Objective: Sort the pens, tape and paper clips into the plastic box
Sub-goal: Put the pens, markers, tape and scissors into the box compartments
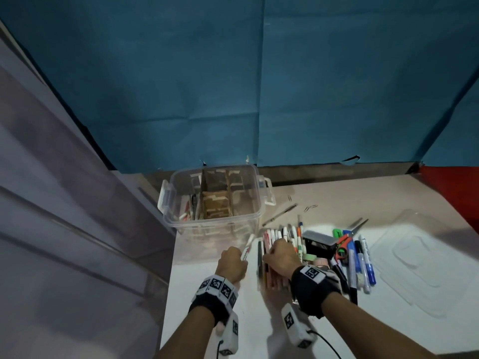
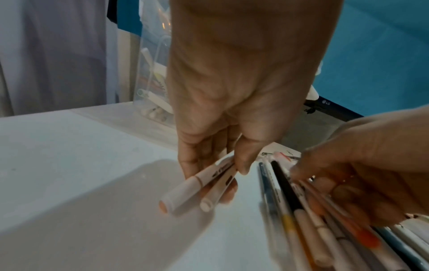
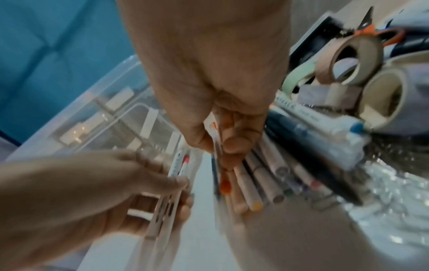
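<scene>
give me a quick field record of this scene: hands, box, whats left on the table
left hand: holds two white markers just above the table
right hand: pinches a thin pen with an orange tip in the pen pile
plastic box: open, cardboard dividers inside, a few pens in its left section
tape rolls: on the table, right of the pen pile
paper clips: loose on the table, right of the box
scissors: among the markers at right
lid: flat on the table, far right
</scene>
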The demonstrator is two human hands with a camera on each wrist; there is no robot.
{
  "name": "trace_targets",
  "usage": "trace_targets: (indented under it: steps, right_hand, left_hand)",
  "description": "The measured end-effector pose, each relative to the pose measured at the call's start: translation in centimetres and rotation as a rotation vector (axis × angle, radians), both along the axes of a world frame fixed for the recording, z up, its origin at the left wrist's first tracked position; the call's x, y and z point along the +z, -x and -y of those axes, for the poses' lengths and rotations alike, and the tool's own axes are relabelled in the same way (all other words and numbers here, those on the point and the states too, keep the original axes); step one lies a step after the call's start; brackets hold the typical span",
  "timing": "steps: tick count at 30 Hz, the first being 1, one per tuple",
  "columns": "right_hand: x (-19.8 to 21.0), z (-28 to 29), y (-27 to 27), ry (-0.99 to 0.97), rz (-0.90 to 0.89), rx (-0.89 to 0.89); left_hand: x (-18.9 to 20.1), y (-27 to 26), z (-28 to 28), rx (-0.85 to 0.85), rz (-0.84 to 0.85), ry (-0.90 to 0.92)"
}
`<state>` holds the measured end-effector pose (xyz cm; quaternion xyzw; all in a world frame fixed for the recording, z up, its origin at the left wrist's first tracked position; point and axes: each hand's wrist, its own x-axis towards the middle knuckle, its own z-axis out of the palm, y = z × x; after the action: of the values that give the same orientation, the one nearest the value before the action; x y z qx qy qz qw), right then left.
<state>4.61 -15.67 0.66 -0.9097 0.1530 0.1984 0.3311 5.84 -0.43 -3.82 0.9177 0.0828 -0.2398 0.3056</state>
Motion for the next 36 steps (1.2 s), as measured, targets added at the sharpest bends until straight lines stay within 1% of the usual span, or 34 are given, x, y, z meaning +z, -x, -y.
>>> trace_targets:
  steps: [5,10,17,22,28,31,36]
  right_hand:
    - [-0.9,-3.2,1.3,0.110,0.047,0.114]
    - [-1.1,-4.8,1.2,0.107,0.043,0.107]
    - [-0.7,-5.1,1.0,0.115,0.030,0.058]
    - [-0.9,-4.7,1.0,0.120,-0.013,0.045]
    - [-1.7,-5.0,2.1,0.141,0.043,-0.022]
    - [-1.8,-5.3,2.2,0.159,0.055,0.000]
    - [-1.7,-5.5,1.9,0.263,0.093,0.044]
  left_hand:
    - [-0.3,0.4,0.5,0.013,0.012,-0.003]
    - [-0.6,0.3,0.3,0.052,-0.003,0.028]
    - [0.2,0.2,0.2,0.030,-0.015,0.062]
    - [-0.1,0.4,-0.1,0.031,-0.012,0.112]
    - [0.2,0.8,-0.4,0.073,0.024,0.199]
    - [0.5,1.2,-0.6,0.099,0.022,0.223]
    - [0.7,1.7,-1.0,0.125,0.024,0.236]
